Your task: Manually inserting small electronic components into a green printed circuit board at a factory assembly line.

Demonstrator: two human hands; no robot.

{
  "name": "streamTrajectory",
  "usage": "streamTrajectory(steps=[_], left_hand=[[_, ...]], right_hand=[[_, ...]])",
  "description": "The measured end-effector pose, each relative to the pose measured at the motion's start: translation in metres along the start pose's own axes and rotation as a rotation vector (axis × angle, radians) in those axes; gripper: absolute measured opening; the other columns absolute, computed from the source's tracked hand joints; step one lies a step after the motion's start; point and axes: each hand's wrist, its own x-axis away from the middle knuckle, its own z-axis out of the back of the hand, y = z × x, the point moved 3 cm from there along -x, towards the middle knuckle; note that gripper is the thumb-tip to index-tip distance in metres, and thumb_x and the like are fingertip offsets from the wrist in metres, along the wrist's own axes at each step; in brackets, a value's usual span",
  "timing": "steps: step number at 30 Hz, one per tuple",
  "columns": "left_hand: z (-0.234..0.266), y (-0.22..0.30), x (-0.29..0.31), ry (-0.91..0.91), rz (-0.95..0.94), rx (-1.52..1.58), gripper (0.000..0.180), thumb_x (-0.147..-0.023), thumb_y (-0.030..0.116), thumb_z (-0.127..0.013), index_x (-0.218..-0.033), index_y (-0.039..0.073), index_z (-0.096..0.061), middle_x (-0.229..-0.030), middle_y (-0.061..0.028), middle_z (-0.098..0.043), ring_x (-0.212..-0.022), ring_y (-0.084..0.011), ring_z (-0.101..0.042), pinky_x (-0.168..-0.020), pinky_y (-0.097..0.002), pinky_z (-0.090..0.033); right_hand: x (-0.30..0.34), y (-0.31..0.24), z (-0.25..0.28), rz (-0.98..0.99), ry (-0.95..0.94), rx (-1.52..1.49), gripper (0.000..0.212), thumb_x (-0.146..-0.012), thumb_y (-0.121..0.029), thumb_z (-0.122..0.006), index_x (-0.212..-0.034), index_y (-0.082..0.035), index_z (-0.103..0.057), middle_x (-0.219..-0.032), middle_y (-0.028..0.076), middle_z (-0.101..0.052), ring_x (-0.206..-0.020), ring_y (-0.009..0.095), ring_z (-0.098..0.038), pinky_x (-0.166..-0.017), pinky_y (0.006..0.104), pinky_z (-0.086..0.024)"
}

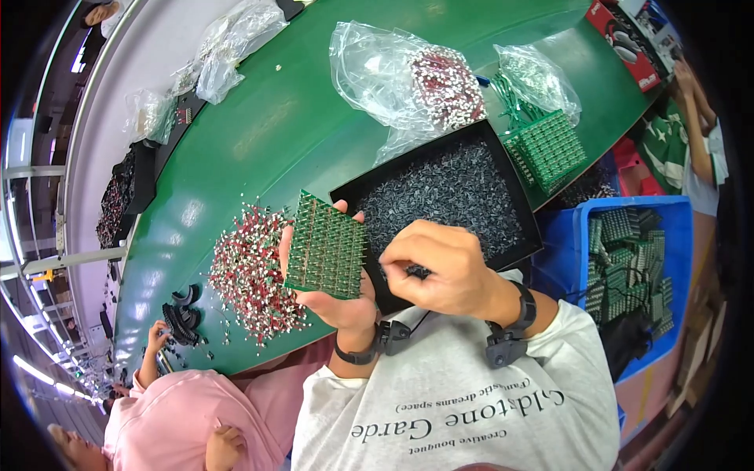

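The left hand supports from beneath, its palm mostly hidden, digits spread and bent around, with two fingertips showing at the far side above the left wrist. The right hand is close beside it but apart, back upward, fingers curled inward and thumb meeting forefinger, while the right forearm slants in from the lower right.

From here I see a green surface bearing a red-and-white parts pile, black tray, clear bag and circuit boards.
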Motion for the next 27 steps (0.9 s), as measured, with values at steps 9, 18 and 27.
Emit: streamTrajectory(steps=[9,18,27], left_hand=[[-0.005,0.000,0.006,0.025,0.018,0.048,0.089,-0.092,0.073,-0.037,-0.145,0.003,-0.027,-0.135,-0.0285,-0.045,-0.117,-0.0452,-0.055,-0.092,-0.0575,-0.052],[-0.004,0.003,0.003,0.021,0.025,0.014,0.087,-0.092,0.073,-0.034,-0.148,0.007,-0.024,-0.139,-0.0235,-0.044,-0.119,-0.0439,-0.053,-0.094,-0.0586,-0.050],[-0.004,0.001,0.006,0.029,-0.019,0.067,0.086,-0.092,0.072,-0.038,-0.147,0.007,-0.026,-0.139,-0.0269,-0.043,-0.119,-0.0459,-0.053,-0.094,-0.0595,-0.050]], right_hand=[[0.003,-0.001,-0.010,0.013,-0.068,-0.058,0.016,-0.069,0.003,-0.073,-0.083,-0.003,-0.068,-0.074,0.007,-0.066,-0.061,0.018,-0.065,-0.052,0.0287,-0.052],[-0.002,-0.008,-0.005,0.041,-0.093,-0.038,0.017,-0.069,0.001,-0.076,-0.084,-0.004,-0.070,-0.075,0.007,-0.067,-0.060,0.019,-0.065,-0.050,0.0291,-0.051],[0.006,-0.007,-0.012,0.006,-0.027,-0.070,0.016,-0.067,0.006,-0.070,-0.081,-0.002,-0.067,-0.073,0.008,-0.066,-0.059,0.018,-0.065,-0.051,0.0272,-0.052]])
